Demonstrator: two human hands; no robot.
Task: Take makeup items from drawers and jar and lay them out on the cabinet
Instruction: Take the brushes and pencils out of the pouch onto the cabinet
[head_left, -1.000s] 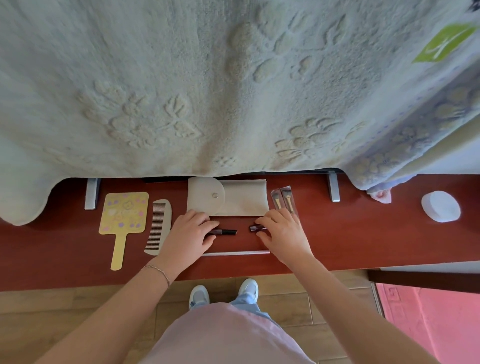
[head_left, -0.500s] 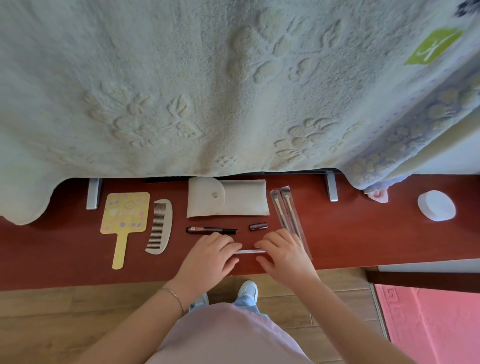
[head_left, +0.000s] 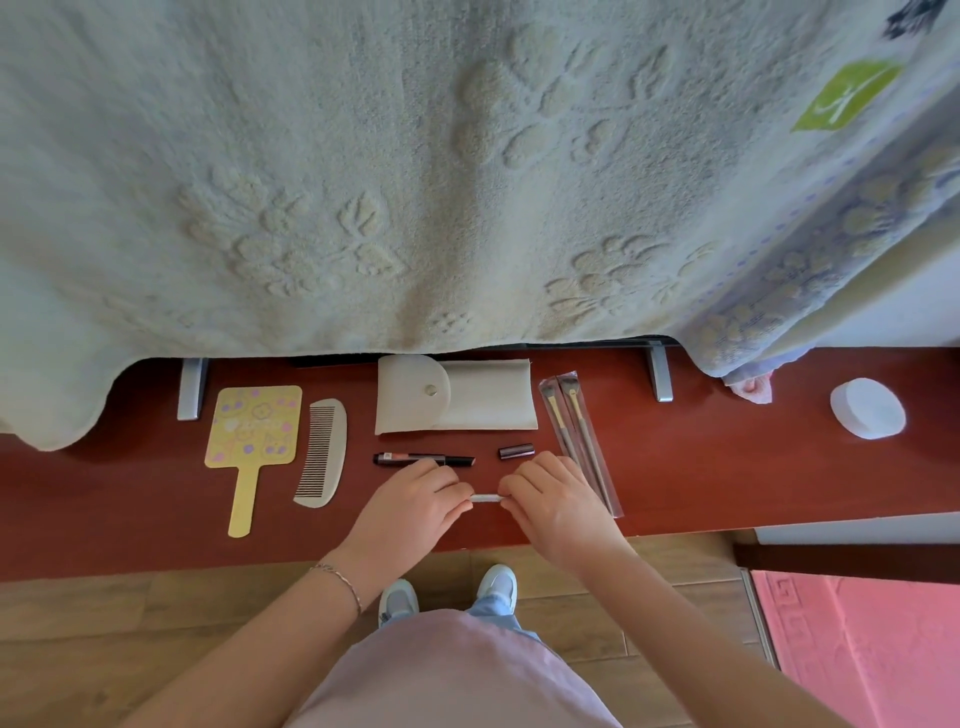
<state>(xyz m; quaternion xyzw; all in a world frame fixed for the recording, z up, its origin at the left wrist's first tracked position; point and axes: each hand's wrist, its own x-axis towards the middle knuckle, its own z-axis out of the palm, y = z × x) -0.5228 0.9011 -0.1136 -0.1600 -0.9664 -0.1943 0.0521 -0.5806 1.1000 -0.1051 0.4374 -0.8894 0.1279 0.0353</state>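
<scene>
- A large pale towel (head_left: 363, 182) hangs over the back of the red cabinet top (head_left: 701, 467) and hides everything behind its lower edge; only the feet of two grey brackets (head_left: 192, 387) show beneath it, and a pink scrap (head_left: 750, 389) peeks out under its right corner
- The thin white stick (head_left: 485, 498) is mostly covered by fingers; only a short middle stretch shows between the two hands, so its full length and its ends cannot be made out
- That stick lies just in front of the beige pouch (head_left: 457, 395), nearer the cabinet's front edge; the left hand (head_left: 410, 506) pinches its left end with curled fingers, and the right hand (head_left: 556, 501) pinches its right end the same way; whether it rests on the wood or is lifted slightly I cannot tell
- Both hands are palm down, knuckles up, fingertips turned toward each other; the forearms reach in from the bottom of the view, and a thin bracelet (head_left: 337, 577) circles the left wrist
- Between the pouch and the hands lie a black pen-like liner (head_left: 423, 459) and a short dark cap (head_left: 517, 451), apart from each other; the left hand's knuckles sit just in front of the liner
- Right of the pouch, two brushes in a clear sleeve (head_left: 576, 441) run slantwise toward the front edge, partly hidden by the right hand
- Left of the pouch stand a comb (head_left: 322, 452) and, beyond it, a yellow hand mirror (head_left: 252, 431); far right of the pouch sits a white round jar (head_left: 867, 408)
</scene>
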